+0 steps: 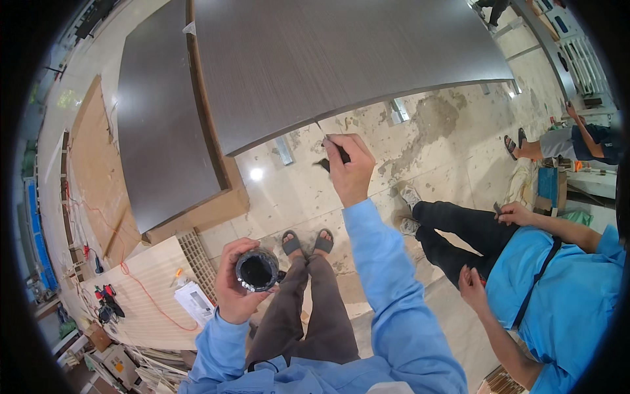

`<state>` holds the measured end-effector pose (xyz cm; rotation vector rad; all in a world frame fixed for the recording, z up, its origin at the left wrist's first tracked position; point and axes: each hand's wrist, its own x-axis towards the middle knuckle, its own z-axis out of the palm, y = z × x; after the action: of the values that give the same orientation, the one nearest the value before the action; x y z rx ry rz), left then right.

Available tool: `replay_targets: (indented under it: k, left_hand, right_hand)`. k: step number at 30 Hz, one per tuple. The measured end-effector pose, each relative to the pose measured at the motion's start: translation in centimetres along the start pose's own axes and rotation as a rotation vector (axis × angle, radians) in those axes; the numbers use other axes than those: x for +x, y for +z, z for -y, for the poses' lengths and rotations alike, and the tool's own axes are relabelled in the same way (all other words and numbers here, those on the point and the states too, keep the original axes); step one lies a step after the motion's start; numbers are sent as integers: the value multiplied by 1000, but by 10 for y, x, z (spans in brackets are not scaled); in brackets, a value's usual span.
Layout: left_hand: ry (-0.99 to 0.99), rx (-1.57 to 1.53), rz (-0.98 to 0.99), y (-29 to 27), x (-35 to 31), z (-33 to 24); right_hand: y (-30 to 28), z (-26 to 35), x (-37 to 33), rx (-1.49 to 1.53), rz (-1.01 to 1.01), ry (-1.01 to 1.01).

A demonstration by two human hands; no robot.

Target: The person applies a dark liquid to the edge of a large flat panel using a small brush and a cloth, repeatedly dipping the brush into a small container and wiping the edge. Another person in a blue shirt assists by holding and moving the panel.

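My left hand (234, 281) is closed around a small cup (256, 270) with a dark, smeared rim and black contents. What looks like a handle sticks out on the cup's right side. Ahead of me, my right hand (352, 162) pinches a thin, slender tool (320, 127), whose tip meets the near edge of a large dark brown wood-grain panel (354, 52). Whether the tool is a fine brush or a stick is too small to tell. Something black, perhaps a cloth (323, 164), shows beneath the fingers of that hand.
A second dark panel (164, 125) lies to the left on brown board. Metal supports (283, 150) show under the large panel's edge. At lower left, a pale slatted surface (147, 289) carries papers (194, 303) and a red cord. A co-worker in blue (558, 282) stands close on my right; another person stands farther off.
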<state>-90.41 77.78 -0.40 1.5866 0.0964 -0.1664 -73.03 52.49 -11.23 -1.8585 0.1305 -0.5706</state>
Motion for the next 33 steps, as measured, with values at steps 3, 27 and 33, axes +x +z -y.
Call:
replay_targets:
  k: [3,27,33]
  left_hand:
    - [-23,15,-19,7,0,-8]
    - [-11,-6,23,-53,4,-4]
    - [1,2,22,-75,1,-2]
  right_hand:
    - [-2,-2,5,-24,-73,-18]
    - [39,30,-32,-30,-42,65]
    - [55,41,-48,-74,62,-199]
